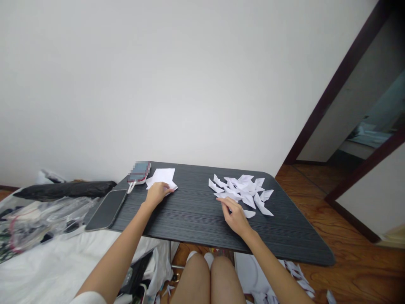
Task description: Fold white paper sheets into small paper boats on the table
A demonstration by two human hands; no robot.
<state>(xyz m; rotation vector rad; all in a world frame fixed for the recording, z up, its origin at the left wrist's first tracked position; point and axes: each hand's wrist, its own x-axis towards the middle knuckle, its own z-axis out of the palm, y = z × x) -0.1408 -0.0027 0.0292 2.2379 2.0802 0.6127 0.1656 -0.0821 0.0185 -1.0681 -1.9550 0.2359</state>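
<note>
On the dark table, a small stack of white paper sheets point(163, 174) lies at the left with its corners fanned out. My left hand point(157, 194) is over its near edge, fingers closed on a sheet; the fingertips are partly hidden. To the right is a loose pile of folded white paper pieces point(247, 188), pointed at their ends. My right hand point(236, 215) rests at the near left side of this pile, index finger stretched out and its tip beside one piece. No paper shows between its fingers. One folded piece point(249, 213) lies just right of that hand.
A phone point(106, 210) lies at the table's point(190, 219) left edge, near a pixelated device point(139, 172) with a white cable. Plastic-wrapped items point(41, 219) sit on white bedding at left. More folded papers point(299, 276) lie below the table. A white wall stands behind.
</note>
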